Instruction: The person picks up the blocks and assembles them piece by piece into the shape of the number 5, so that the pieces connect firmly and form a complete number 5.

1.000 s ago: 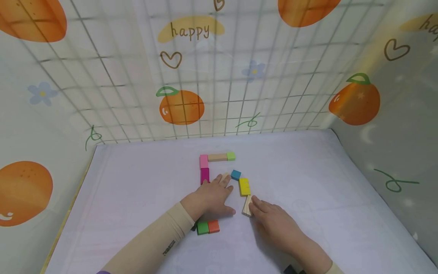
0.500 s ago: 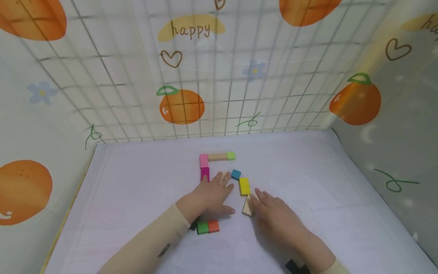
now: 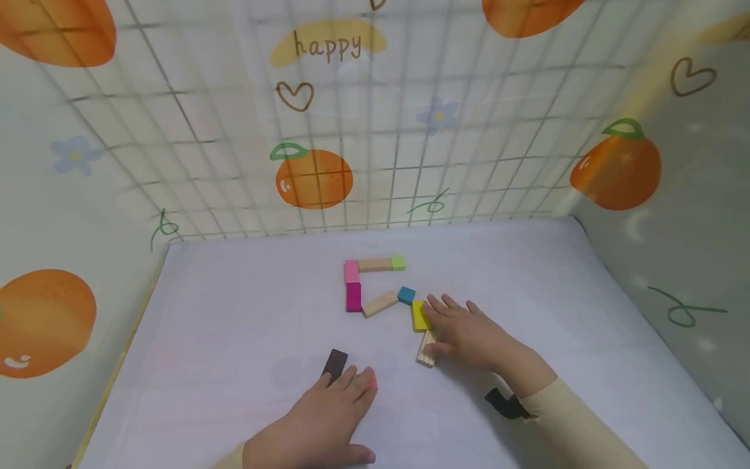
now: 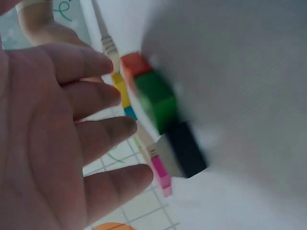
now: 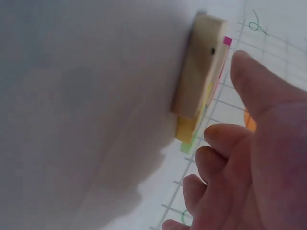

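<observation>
My left hand [image 3: 316, 420] is spread with straight fingers at the front, its fingertips over a red-orange block [image 4: 135, 63] and a green block [image 4: 156, 100], beside a black block [image 3: 336, 365]. The head view shows only slivers of the red-orange and green ones. My right hand [image 3: 474, 335] hovers with loose fingers, palm down, over the edges of a yellow block [image 3: 418, 316] and a plain wooden block [image 3: 426, 350]. A gap shows between that hand and the blocks in the right wrist view. Neither hand grips anything.
Behind lie a blue block [image 3: 407, 295], another wooden block [image 3: 380, 303], a magenta block [image 3: 354, 297], a pink block [image 3: 351, 271], a long wooden block [image 3: 375, 265] and a light green block [image 3: 398, 263]. A printed curtain over a wire grid [image 3: 392, 143] stands behind the white table [image 3: 246, 293].
My left hand has come back towards me from the middle blocks, uncovering the wooden and black blocks. My right hand has shifted slightly forward, over the yellow block's edge.
</observation>
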